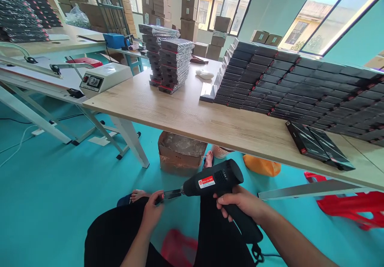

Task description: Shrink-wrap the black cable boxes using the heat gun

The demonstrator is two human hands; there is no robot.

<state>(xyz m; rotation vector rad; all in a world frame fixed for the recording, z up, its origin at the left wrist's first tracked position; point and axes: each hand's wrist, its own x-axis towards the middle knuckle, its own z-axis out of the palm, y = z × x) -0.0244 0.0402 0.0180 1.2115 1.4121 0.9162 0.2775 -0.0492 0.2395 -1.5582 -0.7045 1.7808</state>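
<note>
My right hand (244,204) is wrapped round the handle of a black heat gun (226,175) with a red and white label. Its nozzle points left, towards my left hand (151,214). Between the fingers of that left hand is one end of a thin dark box (172,194), seen nearly edge-on. The box's far end is at the nozzle tip; whether the two touch I cannot tell. Both hands are above my lap, in front of the wooden table (168,109). A cord leaves the bottom of the gun's handle.
Two stacks of film-wrapped boxes (175,63) stand on the table. A long wall of black boxes (285,77) fills its right side, with two boxes (319,145) lying in front. Below are an open carton (180,157) and an orange bag (262,165). A sealing machine (105,77) stands left.
</note>
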